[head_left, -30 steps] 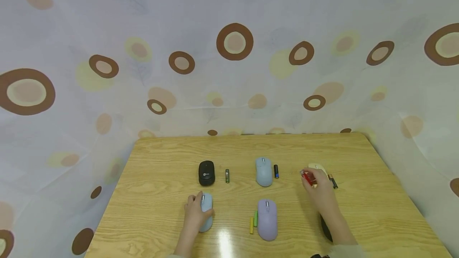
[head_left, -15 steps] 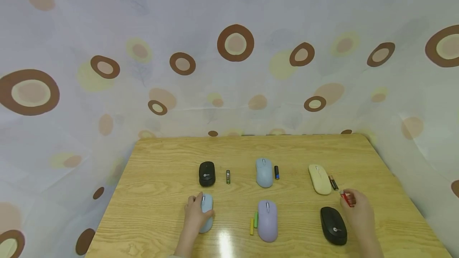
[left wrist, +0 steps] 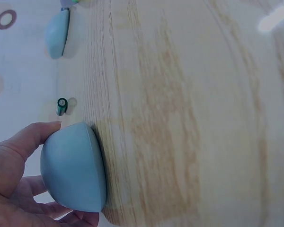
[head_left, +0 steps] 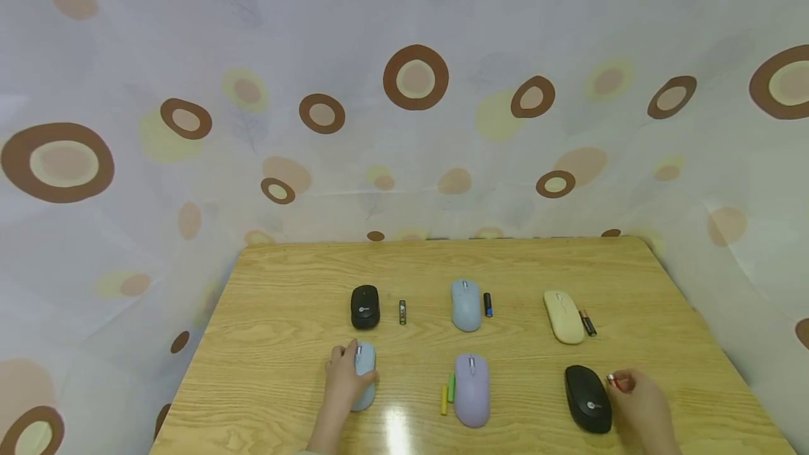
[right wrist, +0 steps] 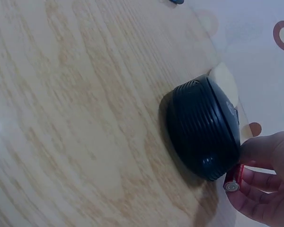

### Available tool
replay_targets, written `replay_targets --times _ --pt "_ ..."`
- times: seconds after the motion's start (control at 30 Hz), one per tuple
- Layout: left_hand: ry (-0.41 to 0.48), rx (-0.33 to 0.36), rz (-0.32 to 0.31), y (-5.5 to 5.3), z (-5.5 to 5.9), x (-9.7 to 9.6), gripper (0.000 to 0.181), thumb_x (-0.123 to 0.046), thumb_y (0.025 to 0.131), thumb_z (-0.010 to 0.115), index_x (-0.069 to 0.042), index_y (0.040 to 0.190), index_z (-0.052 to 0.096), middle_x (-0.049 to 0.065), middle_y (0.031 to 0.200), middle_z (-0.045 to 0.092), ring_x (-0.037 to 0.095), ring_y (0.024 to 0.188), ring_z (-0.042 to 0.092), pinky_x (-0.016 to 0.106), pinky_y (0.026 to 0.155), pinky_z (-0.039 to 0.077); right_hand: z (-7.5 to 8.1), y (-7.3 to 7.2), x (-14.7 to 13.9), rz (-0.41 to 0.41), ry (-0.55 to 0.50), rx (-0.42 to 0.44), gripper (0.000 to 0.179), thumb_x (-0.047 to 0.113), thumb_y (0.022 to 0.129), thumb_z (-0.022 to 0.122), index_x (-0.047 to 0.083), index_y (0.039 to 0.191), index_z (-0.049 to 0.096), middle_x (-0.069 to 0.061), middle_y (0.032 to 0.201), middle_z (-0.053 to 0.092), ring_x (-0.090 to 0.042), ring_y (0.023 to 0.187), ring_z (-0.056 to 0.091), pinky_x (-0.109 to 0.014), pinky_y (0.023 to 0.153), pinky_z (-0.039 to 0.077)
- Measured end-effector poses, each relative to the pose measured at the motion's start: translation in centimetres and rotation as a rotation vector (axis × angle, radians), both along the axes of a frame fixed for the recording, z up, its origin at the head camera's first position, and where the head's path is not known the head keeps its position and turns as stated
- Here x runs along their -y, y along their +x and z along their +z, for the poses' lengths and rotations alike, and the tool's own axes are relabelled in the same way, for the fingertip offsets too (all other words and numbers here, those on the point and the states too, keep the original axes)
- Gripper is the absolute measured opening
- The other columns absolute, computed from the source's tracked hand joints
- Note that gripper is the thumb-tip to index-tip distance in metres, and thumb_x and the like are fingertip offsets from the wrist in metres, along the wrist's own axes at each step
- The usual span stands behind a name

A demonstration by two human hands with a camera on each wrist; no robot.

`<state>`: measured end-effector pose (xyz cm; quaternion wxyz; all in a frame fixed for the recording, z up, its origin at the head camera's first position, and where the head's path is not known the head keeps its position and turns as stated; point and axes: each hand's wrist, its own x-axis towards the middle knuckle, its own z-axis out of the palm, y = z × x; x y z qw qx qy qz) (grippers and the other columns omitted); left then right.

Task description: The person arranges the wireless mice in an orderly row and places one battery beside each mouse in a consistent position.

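My left hand (head_left: 344, 378) grips a light blue mouse (head_left: 364, 376) at the table's front left, thumb on one side and fingers on the other; the left wrist view shows the mouse (left wrist: 72, 168) resting on the wood. At the right, my right hand (head_left: 641, 406) pinches a red battery (right wrist: 233, 178) between thumb and fingers. The battery is just right of a black mouse (head_left: 588, 399), whose ribbed side (right wrist: 199, 127) faces the right wrist camera. Whether the battery touches the table is hard to tell.
Behind stand a small black mouse (head_left: 364, 307), a blue mouse (head_left: 465, 305) and a cream mouse (head_left: 564, 317), each with a battery to its right. Front centre, a purple mouse (head_left: 471, 390) has a green battery (head_left: 451, 387) and a yellow battery (head_left: 444, 400) at its left. Patterned cloth (head_left: 404, 160) surrounds the table.
My right hand has carried the red battery from over the cream mouse rightward and toward me, to the black mouse's right side. My left hand has kept its hold on the light blue mouse.
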<state>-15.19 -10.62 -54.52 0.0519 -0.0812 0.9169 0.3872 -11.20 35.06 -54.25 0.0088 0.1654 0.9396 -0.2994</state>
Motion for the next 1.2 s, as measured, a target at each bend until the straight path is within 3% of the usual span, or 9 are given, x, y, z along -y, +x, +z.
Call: replay_targets --times 0.2,0.57,1.2 --pt "0.007 -0.004 0.002 -0.06 -0.31 0.04 0.073 -0.015 0.07 0.076 0.008 0.13 0.042 0.027 0.115 0.041 0.042 0.1 0.042 0.056 0.073 0.047 -0.67 0.19 -0.18 0.006 -0.028 0.038 0.029 0.007 0.079 0.061 -0.016 0.096 0.055 -0.01 0.074 0.06 -0.019 0.069 0.054 -0.028 0.059 0.041" --pt "0.008 0.0 0.0 -0.08 -0.22 0.05 0.073 -0.015 0.069 0.076 0.007 0.13 0.042 0.028 0.116 0.041 0.043 0.1 0.042 0.056 0.073 0.048 -0.22 0.33 0.03 -0.012 -0.097 0.122 0.031 0.006 0.08 0.06 -0.016 0.099 0.053 -0.011 0.076 0.058 -0.022 0.072 0.053 -0.027 0.058 0.04" --pt "0.011 0.006 0.009 -0.07 -0.04 -0.11 0.073 -0.015 0.07 0.076 0.006 0.131 0.042 0.028 0.116 0.041 0.042 0.099 0.043 0.055 0.072 0.048 -1.13 0.21 -0.93 0.027 -0.106 0.159 0.039 0.015 0.084 0.059 -0.016 0.107 0.05 -0.014 0.082 0.058 -0.025 0.077 0.054 -0.029 0.06 0.04"
